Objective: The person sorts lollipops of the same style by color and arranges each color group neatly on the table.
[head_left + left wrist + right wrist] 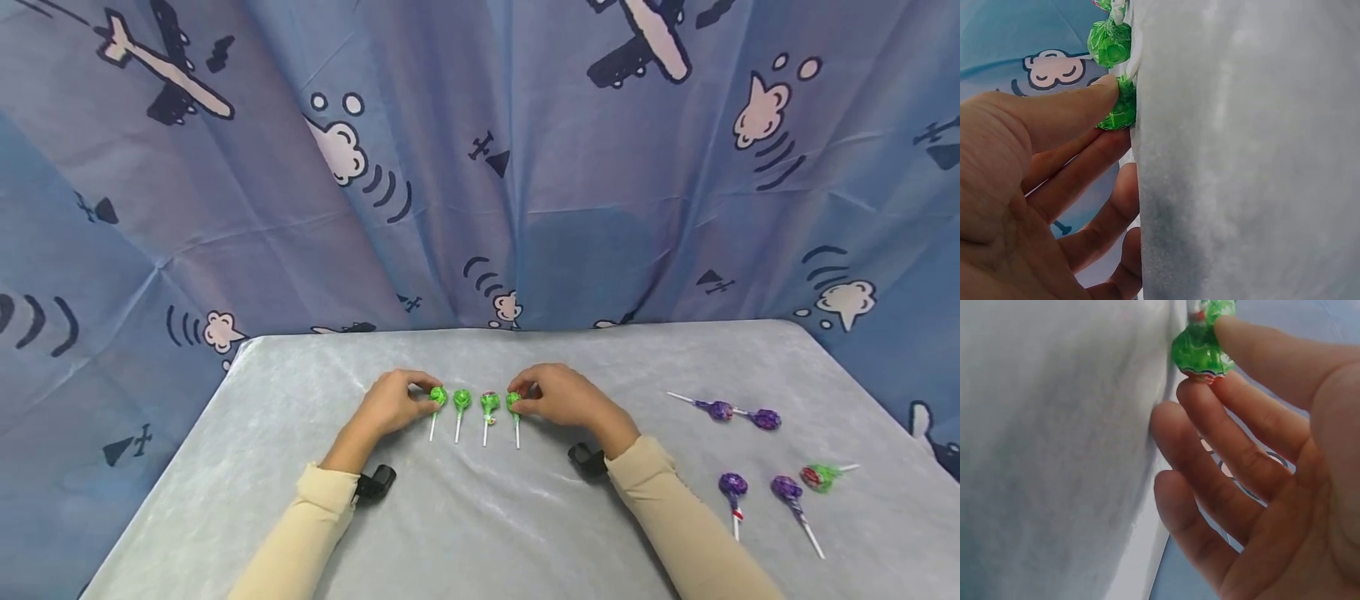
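Observation:
A row of green-wrapped lollipops lies on the white-covered table, their white sticks toward me. At the row's left end, my left hand (393, 402) pinches the head of a green lollipop (1122, 112) between thumb and fingers. My right hand (562, 395) holds the green lollipop (1200, 353) at the right end the same way, its other fingers spread loosely below in the right wrist view. Between the hands lie two more, a green lollipop (462, 399) and a green lollipop with some red (490, 402), neither touched by a hand.
On the table's (465, 517) right side, a purple lollipop (720, 410) lies end to end with another purple lollipop (766, 419). Nearer me are two purple lollipops (732, 485) and a green-and-red lollipop (821, 477). A blue patterned curtain (450, 250) hangs behind the table.

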Action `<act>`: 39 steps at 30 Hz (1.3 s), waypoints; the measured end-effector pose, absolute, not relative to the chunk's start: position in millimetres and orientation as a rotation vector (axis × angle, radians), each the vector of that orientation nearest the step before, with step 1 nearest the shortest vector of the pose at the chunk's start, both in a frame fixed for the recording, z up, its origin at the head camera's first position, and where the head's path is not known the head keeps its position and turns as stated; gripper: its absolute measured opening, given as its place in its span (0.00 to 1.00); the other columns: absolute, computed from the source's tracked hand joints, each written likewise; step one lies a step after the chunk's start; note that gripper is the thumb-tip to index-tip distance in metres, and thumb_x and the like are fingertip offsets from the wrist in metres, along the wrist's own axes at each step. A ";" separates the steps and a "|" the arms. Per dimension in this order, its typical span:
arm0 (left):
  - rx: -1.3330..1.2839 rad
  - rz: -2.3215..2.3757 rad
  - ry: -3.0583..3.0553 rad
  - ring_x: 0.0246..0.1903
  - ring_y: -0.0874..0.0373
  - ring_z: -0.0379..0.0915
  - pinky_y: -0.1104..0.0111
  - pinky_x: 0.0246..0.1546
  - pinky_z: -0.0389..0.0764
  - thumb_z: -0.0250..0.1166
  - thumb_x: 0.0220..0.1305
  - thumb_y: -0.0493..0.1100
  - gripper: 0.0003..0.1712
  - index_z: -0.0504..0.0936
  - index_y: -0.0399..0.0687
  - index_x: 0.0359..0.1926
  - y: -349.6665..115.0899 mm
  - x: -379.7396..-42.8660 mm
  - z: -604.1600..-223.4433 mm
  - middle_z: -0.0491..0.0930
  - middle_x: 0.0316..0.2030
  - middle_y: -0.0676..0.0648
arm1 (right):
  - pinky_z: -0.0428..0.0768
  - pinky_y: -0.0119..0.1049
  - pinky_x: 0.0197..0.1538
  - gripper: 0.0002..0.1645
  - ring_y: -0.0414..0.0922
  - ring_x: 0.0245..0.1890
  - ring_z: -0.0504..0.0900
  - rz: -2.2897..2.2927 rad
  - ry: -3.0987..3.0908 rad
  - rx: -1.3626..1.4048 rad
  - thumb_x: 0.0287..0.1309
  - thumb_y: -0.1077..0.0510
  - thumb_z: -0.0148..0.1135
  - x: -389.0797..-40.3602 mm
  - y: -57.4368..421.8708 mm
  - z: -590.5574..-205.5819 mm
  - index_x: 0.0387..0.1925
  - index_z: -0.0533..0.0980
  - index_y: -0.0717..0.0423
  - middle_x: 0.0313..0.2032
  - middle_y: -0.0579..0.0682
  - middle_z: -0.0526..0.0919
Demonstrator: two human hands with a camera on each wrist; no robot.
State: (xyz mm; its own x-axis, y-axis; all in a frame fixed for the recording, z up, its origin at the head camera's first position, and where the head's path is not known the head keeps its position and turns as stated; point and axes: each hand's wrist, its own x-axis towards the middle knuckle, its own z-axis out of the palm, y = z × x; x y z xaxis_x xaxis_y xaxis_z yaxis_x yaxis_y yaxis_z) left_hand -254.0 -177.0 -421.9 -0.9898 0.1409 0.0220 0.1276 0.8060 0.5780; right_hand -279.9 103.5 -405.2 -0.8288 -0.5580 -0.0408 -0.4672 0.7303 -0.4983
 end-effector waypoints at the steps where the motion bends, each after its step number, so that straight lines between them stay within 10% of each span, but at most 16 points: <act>1: 0.217 0.946 2.968 0.44 0.55 0.82 0.56 0.51 0.79 0.76 0.55 0.47 0.16 0.88 0.59 0.47 -177.2 -254.2 -421.9 0.88 0.45 0.54 | 0.79 0.39 0.44 0.17 0.39 0.40 0.82 -0.717 2.745 -0.823 0.58 0.50 0.71 -279.7 102.9 -405.6 0.48 0.84 0.50 0.40 0.44 0.87; 39: 0.232 0.952 2.956 0.44 0.54 0.82 0.56 0.50 0.79 0.76 0.55 0.46 0.16 0.88 0.57 0.47 -176.8 -250.5 -420.2 0.87 0.45 0.52 | 0.78 0.37 0.40 0.18 0.40 0.38 0.81 -0.711 2.799 -0.743 0.63 0.51 0.66 -263.1 149.5 -382.7 0.52 0.82 0.54 0.43 0.48 0.86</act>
State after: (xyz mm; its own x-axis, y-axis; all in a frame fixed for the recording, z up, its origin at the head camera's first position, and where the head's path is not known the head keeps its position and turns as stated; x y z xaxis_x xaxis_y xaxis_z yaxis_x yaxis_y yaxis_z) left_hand -250.5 -176.8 -420.2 -0.9885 0.1497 0.0200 0.1332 0.8021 0.5821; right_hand -263.1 149.5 -382.7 -0.8641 -0.5024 -0.0313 -0.4267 0.7639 -0.4842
